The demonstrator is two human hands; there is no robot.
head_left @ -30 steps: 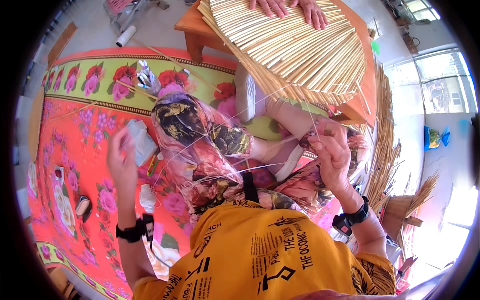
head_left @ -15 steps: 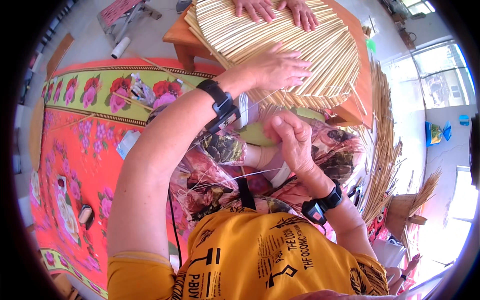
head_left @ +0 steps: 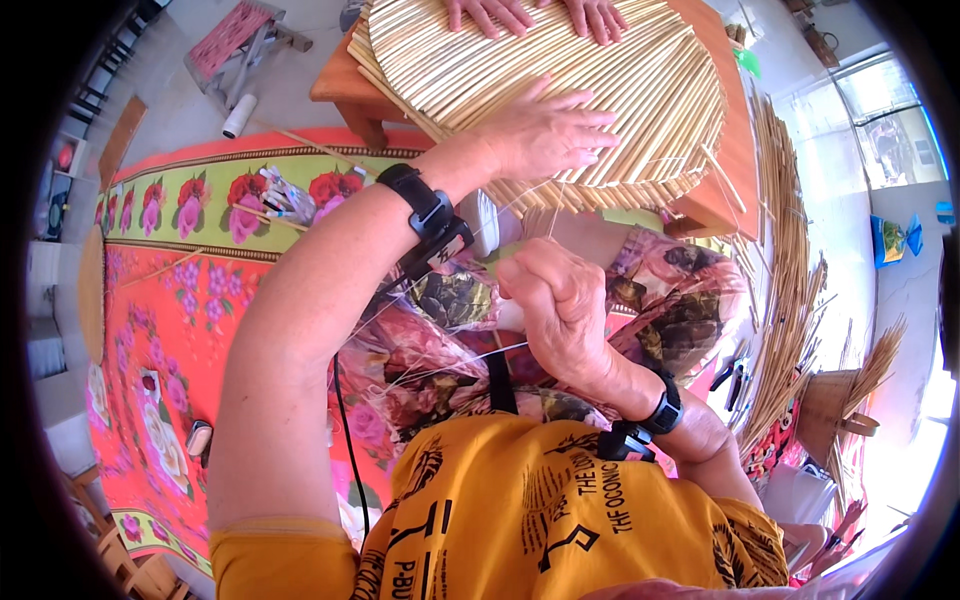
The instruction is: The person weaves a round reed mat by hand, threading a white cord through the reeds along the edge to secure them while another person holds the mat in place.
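Observation:
A round mat of straw-coloured stalks (head_left: 640,110), laid side by side, rests on an orange wooden table (head_left: 738,95). My left hand (head_left: 550,132) lies on its near part with fingers spread. In front of the mat's near edge, above my lap, my right hand (head_left: 560,305) is closed in a fist. Thin white thread (head_left: 505,349) trails by this fist and across my lap, and fine strands run up to the mat's edge. The fingers hide where the thread is gripped. Another person's two hands (head_left: 592,18) press flat on the mat's far side.
Long loose stalks (head_left: 780,260) lie along the right, near a basket (head_left: 822,410) holding more stalks. Pliers (head_left: 738,382) lie right of my knee. A red floral cloth (head_left: 250,350) covers the floor at left. Farther off are a small stool (head_left: 232,42) and a white roll (head_left: 240,116).
My right fist has drawn back toward my body and slightly left, away from the mat's edge. My left hand stays flat on the mat. The view has shifted a little.

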